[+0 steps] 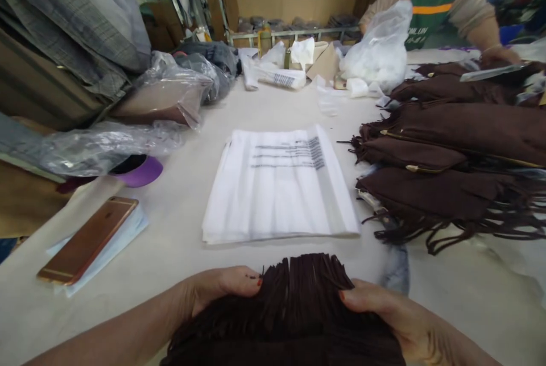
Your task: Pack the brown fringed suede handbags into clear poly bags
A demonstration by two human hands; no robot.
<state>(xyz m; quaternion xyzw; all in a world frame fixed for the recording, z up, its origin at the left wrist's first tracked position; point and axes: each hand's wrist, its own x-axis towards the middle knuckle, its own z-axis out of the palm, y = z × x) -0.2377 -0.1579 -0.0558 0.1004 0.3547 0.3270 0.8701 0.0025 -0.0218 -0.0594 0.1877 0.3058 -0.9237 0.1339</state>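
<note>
Left hand (222,289): fingers closed on the dark brown fringed suede bag (294,309), left edge.
Right hand (384,312): clasping its right edge.
Beyond grip: flat stack of white printed plastic bags (279,190).

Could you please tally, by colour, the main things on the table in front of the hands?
Brown fringed bags: 4, one held by both hands, three piled at right
White stack of plastic bags: 1
Rose-gold phone: 1
Purple cap: 1
Total: 7

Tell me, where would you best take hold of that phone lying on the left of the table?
Probably by the phone's two long edges, coming from above: it lies flat, face down, on a white booklet, so nothing underneath is reachable.
</note>
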